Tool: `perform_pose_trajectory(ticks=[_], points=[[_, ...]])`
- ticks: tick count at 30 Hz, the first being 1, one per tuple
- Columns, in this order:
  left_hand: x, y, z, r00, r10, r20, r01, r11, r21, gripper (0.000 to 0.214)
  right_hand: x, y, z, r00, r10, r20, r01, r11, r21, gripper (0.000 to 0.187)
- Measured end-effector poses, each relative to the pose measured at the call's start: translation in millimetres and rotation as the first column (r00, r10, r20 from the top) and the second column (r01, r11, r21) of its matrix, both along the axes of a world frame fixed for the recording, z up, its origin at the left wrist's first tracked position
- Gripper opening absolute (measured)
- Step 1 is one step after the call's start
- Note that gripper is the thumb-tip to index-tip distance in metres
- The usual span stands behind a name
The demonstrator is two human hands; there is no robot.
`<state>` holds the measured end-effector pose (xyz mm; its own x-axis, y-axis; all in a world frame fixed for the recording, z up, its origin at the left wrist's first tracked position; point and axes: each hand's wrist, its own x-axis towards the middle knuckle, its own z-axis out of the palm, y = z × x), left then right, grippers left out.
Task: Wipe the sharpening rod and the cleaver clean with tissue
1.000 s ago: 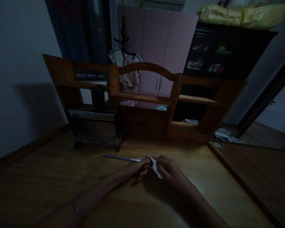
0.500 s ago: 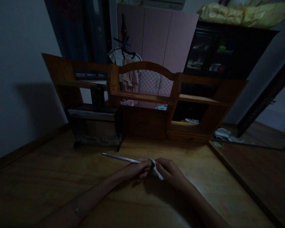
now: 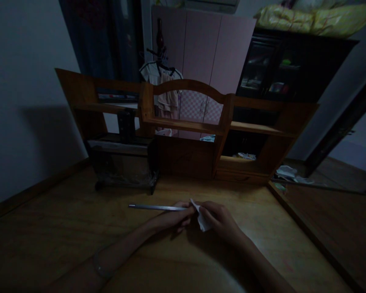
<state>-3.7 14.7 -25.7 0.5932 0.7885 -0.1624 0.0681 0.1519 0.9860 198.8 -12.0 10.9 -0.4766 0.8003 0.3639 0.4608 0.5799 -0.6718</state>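
A slim silver rod (image 3: 155, 207) points left across the desk, almost level in view. My left hand (image 3: 178, 217) is closed around its right-hand part, which the fingers hide. Close beside it, my right hand (image 3: 220, 219) pinches a white piece of tissue (image 3: 203, 223). The tissue's upper corner sticks up between the two hands, at the covered end of the rod. Whether the tissue wraps the rod there, I cannot tell. Both hands are above the wooden desk top (image 3: 158, 260).
A wooden shelf unit (image 3: 186, 127) stands along the back of the desk. In front of its left side is a dark framed box-like object (image 3: 122, 165), with a black item (image 3: 126, 126) on top. Raised wooden edging (image 3: 305, 228) runs down the right side.
The rod's free tip has dropped slightly, so it lies more level. The tissue has shifted and shows more below my right fingers. The dark end of the rod is now hidden.
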Motion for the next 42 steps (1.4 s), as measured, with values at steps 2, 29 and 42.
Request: perform_pose_trajectory(ticks=[2,29,42], points=[[0.7,1.7,-1.9,1.0,0.0,0.016,0.0,1.0,-0.004,0.041,0.0,0.2,1.3,1.0,0.021,0.014,-0.021,1.0,0.021,0.032],[3.6,-10.5,-0.3,0.998,-0.017,-0.062,0.033,0.963,0.268,0.044,-1.3,1.5,-2.4,0.995,-0.002,0.101,0.003,1.0,-0.014,0.021],[4.2,-8.0,0.3,0.999,-0.005,-0.042,0.01,0.991,0.134,0.045,-2.0,1.5,-7.0,0.96,-0.079,0.268,0.026,0.98,0.197,0.016]])
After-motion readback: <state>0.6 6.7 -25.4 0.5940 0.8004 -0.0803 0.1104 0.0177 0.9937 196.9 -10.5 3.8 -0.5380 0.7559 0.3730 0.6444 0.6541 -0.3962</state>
